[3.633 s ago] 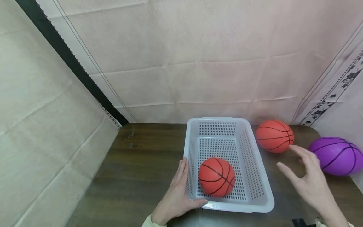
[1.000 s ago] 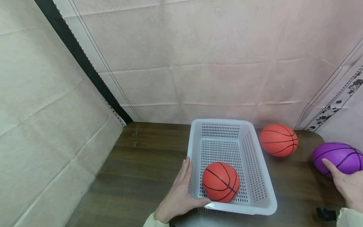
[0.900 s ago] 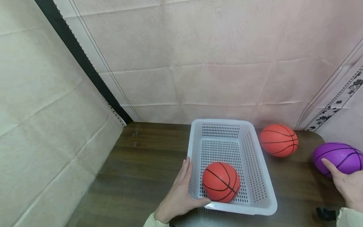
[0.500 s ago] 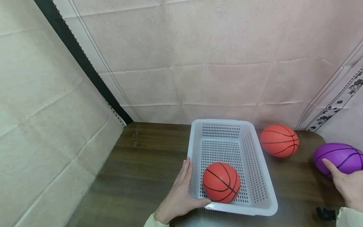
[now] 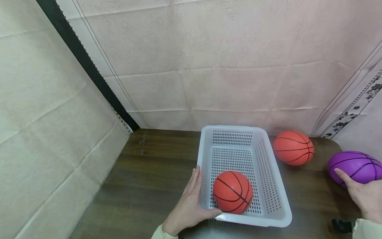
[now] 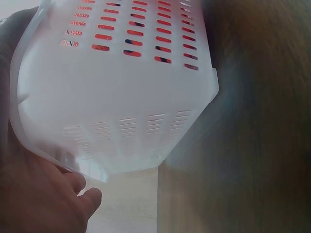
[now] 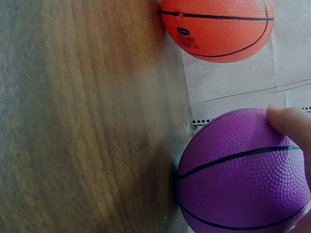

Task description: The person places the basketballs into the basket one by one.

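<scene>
My left hand (image 5: 188,207) holds the near left corner of a white perforated plastic basket (image 5: 276,186), fingers along the left side and thumb on the front rim. An orange toy basketball (image 5: 232,192) lies inside, toward the front. At the right edge, my right hand (image 5: 365,196) grips a purple toy basketball (image 5: 355,162). Its thumb presses the ball's near left side; the ball hides most of the other fingers. The right wrist view shows the purple ball (image 7: 243,179) low over the wooden surface, a fingertip at either side.
A second orange basketball (image 5: 293,147) sits on the dark wooden table (image 5: 155,182), right of the basket's far corner. Pale cloth walls (image 5: 232,66) stand at the back and both sides. A black strap (image 5: 341,225) is at my right wrist.
My right hand has gone from beside the second orange ball rightward to the purple one and taken hold of it. Just now both shift slightly left. The left hand stays put.
</scene>
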Tool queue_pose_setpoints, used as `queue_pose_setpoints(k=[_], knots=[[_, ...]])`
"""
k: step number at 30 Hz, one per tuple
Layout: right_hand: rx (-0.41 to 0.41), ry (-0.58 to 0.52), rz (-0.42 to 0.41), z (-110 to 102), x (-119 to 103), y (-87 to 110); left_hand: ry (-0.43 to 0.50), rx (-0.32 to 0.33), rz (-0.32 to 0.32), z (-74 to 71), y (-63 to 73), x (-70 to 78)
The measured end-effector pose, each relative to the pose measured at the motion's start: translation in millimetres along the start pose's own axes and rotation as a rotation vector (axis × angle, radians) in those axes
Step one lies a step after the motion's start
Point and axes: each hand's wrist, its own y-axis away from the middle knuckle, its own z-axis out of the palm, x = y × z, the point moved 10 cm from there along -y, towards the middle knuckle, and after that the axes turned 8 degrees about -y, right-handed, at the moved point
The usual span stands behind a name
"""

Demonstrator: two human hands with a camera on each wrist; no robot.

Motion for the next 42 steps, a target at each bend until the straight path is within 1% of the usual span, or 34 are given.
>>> queue_pose_setpoints(k=[6,10,18,23,26,28,31,36,40,42], knots=[[-0.014,0.022,0.023,-1.5,3.8,1.3,0.007,-0.009,-0.009,1.5,0.9,0.6],[0.002,0.028,0.046,-3.3,7.3,4.3,0.014,-0.013,-0.009,0.5,1.3,1.0],[0.075,-0.060,0.023,-6.2,8.0,7.9,-0.010,0.002,-0.008,-1.9,1.3,0.1],[0.126,-0.092,0.017,-10.5,9.7,9.2,-0.001,-0.004,-0.008,-0.7,0.7,1.0],[0.138,-0.108,0.022,-12.0,7.5,11.6,-0.001,-0.005,-0.008,-0.7,0.6,1.3],[0.148,-0.133,0.013,-13.1,3.6,12.8,-0.001,-0.005,-0.010,-0.9,0.6,1.0],[0.150,-0.167,-0.003,-12.7,-7.9,18.7,-0.004,0.004,0.002,-1.8,0.7,1.9],[0.160,-0.260,-0.077,-8.4,-39.2,39.0,0.000,0.010,0.004,-2.4,0.8,1.5],[0.099,-0.321,-0.135,-1.5,-63.5,53.2,0.001,0.009,0.003,-2.3,0.9,1.8],[0.058,-0.314,-0.159,3.0,-74.6,60.2,0.001,0.007,0.002,-1.8,0.9,2.0]])
